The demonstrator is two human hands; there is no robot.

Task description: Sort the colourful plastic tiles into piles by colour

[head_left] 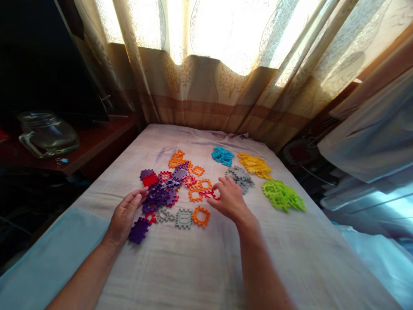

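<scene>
Strong backlight through far curtain (222, 84), upper part burnt to white, lower folds dim amber. Left side near black; faint glints on glass jug (48, 135). Bedsheet (193, 267) softly lit, shadows weak. Purple pieces (159, 196) soft in detail. Edges stretched, right side smeared.

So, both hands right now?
Left hand: half-curled by the purple pile; holding can't be told.
Right hand: curved around a red piece; firm grip can't be told.
</scene>
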